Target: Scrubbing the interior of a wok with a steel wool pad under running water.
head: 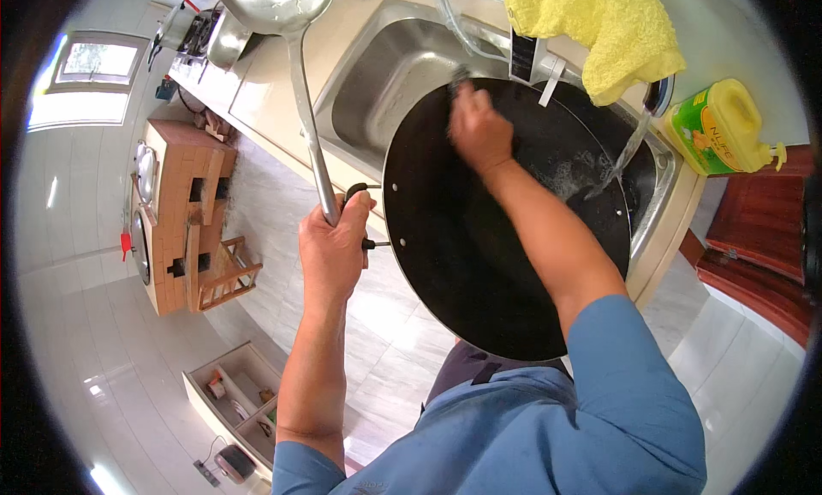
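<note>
A large black wok point(462, 283) leans tilted over the front of the stainless steel sink point(366, 90). My left hand point(332, 244) grips the wok's black side handle point(357, 190) together with the shaft of a long metal cooking utensil point(307, 116). The utensil's broad, shiny head points away from me and is cut off by the top edge. Inside the wok, near its far rim, my right hand point(481, 125) is closed on a small dark scrubber point(460, 77), blurred by motion. Water point(632, 148) runs from the faucet point(659, 95) into the wok's right side.
A yellow towel point(603, 32) hangs over the faucet. At the sink's right corner stands a yellow detergent pump bottle point(716, 129). The beige counter point(270, 90) extends left towards pots. A brick stove point(186, 219) and an open drawer unit point(237, 392) are to the left.
</note>
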`<action>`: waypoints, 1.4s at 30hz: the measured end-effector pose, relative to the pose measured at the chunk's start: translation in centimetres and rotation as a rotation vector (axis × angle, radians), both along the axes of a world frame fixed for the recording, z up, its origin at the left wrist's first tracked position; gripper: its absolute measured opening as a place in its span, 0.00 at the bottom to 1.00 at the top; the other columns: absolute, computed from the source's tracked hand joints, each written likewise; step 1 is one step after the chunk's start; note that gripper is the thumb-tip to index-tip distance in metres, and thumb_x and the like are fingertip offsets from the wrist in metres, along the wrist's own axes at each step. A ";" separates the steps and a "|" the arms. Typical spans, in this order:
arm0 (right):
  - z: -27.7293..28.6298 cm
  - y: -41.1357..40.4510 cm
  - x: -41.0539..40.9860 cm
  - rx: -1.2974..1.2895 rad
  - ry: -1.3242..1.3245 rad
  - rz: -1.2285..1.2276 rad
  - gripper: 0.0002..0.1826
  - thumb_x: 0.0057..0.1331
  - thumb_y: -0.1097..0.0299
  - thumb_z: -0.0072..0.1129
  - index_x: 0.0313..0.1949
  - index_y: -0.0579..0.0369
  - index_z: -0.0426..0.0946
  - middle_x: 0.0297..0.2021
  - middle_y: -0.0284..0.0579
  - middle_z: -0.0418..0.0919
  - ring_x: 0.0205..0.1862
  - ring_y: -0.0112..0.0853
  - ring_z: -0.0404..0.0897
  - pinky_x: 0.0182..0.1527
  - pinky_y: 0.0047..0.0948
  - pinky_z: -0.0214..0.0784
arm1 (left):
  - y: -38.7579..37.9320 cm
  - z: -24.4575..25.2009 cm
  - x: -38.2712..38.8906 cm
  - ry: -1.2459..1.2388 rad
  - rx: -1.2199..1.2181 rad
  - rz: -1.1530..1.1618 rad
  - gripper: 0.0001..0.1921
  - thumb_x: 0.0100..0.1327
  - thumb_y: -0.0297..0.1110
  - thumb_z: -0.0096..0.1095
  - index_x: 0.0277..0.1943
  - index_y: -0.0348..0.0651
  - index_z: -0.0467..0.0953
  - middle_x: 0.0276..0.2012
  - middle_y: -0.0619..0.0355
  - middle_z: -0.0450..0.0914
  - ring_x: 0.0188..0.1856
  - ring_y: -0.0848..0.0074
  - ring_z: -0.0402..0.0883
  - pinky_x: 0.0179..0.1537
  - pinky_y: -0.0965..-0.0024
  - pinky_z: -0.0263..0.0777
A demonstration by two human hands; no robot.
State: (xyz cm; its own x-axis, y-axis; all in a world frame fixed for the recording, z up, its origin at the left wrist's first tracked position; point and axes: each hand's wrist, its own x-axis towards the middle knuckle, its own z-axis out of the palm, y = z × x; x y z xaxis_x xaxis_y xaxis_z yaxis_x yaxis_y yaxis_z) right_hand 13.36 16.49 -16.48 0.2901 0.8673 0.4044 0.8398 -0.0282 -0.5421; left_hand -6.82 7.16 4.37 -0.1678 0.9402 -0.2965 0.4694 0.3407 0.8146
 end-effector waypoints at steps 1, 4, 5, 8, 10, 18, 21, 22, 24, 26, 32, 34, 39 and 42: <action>-0.1 0.6 0.6 0.106 0.025 -0.044 0.19 0.79 0.62 0.51 0.61 0.62 0.77 0.35 0.51 0.79 0.27 0.47 0.84 0.24 0.47 0.81 | 0.0 0.1 0.1 0.017 -0.018 0.012 0.14 0.74 0.37 0.68 0.36 0.34 0.85 0.18 0.68 0.68 0.15 0.87 0.64 0.15 0.77 0.54; 2.1 -2.4 -5.0 0.190 0.108 0.234 0.22 0.79 0.60 0.54 0.61 0.64 0.78 0.36 0.52 0.80 0.27 0.51 0.83 0.26 0.50 0.80 | 0.0 -0.5 -0.9 0.025 0.016 -0.002 0.14 0.74 0.38 0.69 0.36 0.35 0.85 0.17 0.69 0.68 0.14 0.87 0.64 0.15 0.76 0.54; 3.7 -4.5 -6.8 0.370 0.317 0.375 0.22 0.78 0.60 0.56 0.62 0.64 0.79 0.35 0.51 0.79 0.27 0.49 0.83 0.25 0.47 0.79 | 0.1 -0.6 -1.0 0.024 0.015 0.002 0.14 0.74 0.38 0.69 0.36 0.35 0.85 0.17 0.69 0.68 0.14 0.87 0.64 0.15 0.76 0.54; 5.2 -5.7 -6.7 0.351 0.210 0.468 0.21 0.78 0.61 0.55 0.62 0.62 0.79 0.34 0.49 0.79 0.27 0.46 0.84 0.24 0.43 0.78 | -0.3 -0.7 -1.5 0.011 0.009 0.026 0.14 0.74 0.38 0.70 0.35 0.36 0.85 0.17 0.69 0.69 0.14 0.87 0.64 0.15 0.76 0.54; 1.4 -1.6 -3.1 0.211 -0.072 0.207 0.19 0.79 0.61 0.53 0.61 0.60 0.79 0.35 0.49 0.79 0.28 0.45 0.86 0.24 0.45 0.81 | 0.1 -0.5 -0.9 -0.024 -0.002 0.003 0.14 0.73 0.38 0.70 0.35 0.36 0.85 0.17 0.69 0.69 0.14 0.88 0.65 0.15 0.76 0.53; 3.3 -4.8 -6.2 0.252 0.193 0.363 0.21 0.78 0.60 0.55 0.61 0.63 0.79 0.38 0.52 0.81 0.31 0.47 0.85 0.30 0.45 0.81 | 0.1 0.1 -0.5 0.074 -0.007 0.010 0.15 0.72 0.38 0.69 0.32 0.36 0.84 0.17 0.68 0.69 0.14 0.86 0.66 0.16 0.75 0.56; 5.7 -5.9 -6.5 0.443 0.282 0.561 0.19 0.76 0.63 0.57 0.59 0.63 0.80 0.35 0.49 0.80 0.28 0.44 0.84 0.25 0.42 0.78 | -0.2 -0.2 -1.1 0.059 0.025 0.015 0.15 0.72 0.38 0.68 0.32 0.36 0.84 0.17 0.67 0.69 0.14 0.86 0.66 0.16 0.75 0.56; 5.5 -5.7 -5.8 0.504 0.187 0.601 0.18 0.76 0.64 0.57 0.58 0.62 0.81 0.33 0.46 0.78 0.27 0.42 0.83 0.22 0.41 0.76 | -0.1 -0.1 -1.0 0.062 0.014 0.007 0.15 0.72 0.39 0.69 0.32 0.36 0.84 0.17 0.68 0.69 0.14 0.86 0.66 0.16 0.75 0.56; 1.3 -1.6 -2.8 0.281 -0.169 0.204 0.16 0.76 0.66 0.55 0.57 0.61 0.81 0.31 0.44 0.76 0.24 0.38 0.82 0.20 0.37 0.76 | 0.0 -0.1 -0.6 0.065 0.004 -0.014 0.15 0.72 0.39 0.69 0.32 0.36 0.84 0.17 0.68 0.69 0.14 0.86 0.66 0.16 0.75 0.56; -0.6 0.6 -0.1 0.198 -0.086 0.006 0.18 0.77 0.64 0.56 0.58 0.63 0.80 0.33 0.47 0.78 0.23 0.42 0.82 0.22 0.41 0.79 | 0.0 -0.5 -0.7 0.034 0.030 -0.023 0.16 0.73 0.40 0.69 0.32 0.36 0.84 0.17 0.68 0.70 0.14 0.86 0.65 0.15 0.75 0.56; 5.0 -5.6 -6.4 0.383 0.218 0.462 0.19 0.76 0.61 0.58 0.60 0.59 0.81 0.34 0.50 0.79 0.25 0.44 0.83 0.24 0.44 0.78 | -0.3 -0.8 -1.3 0.064 0.030 0.021 0.15 0.73 0.40 0.70 0.33 0.36 0.85 0.17 0.69 0.70 0.14 0.87 0.65 0.15 0.75 0.56; 2.8 -3.8 -4.0 0.243 0.064 0.330 0.18 0.76 0.62 0.57 0.59 0.59 0.80 0.34 0.50 0.79 0.25 0.44 0.84 0.25 0.46 0.80 | -0.4 -0.3 -0.9 0.042 0.015 0.006 0.15 0.73 0.39 0.70 0.34 0.37 0.85 0.17 0.68 0.70 0.14 0.87 0.65 0.15 0.75 0.56; 0.4 -0.7 -2.7 0.085 0.058 0.108 0.18 0.79 0.62 0.52 0.60 0.61 0.77 0.35 0.52 0.79 0.28 0.51 0.85 0.26 0.50 0.81 | -0.1 -0.4 -0.8 0.011 0.007 0.003 0.14 0.73 0.38 0.70 0.33 0.37 0.85 0.17 0.68 0.71 0.14 0.87 0.65 0.15 0.75 0.56; 6.1 -6.1 -7.2 0.345 0.311 0.423 0.18 0.76 0.62 0.57 0.58 0.61 0.80 0.34 0.52 0.79 0.27 0.48 0.84 0.26 0.46 0.81 | -0.2 -0.7 -1.6 0.036 0.026 0.012 0.13 0.72 0.37 0.71 0.33 0.38 0.84 0.17 0.68 0.70 0.13 0.87 0.64 0.14 0.76 0.55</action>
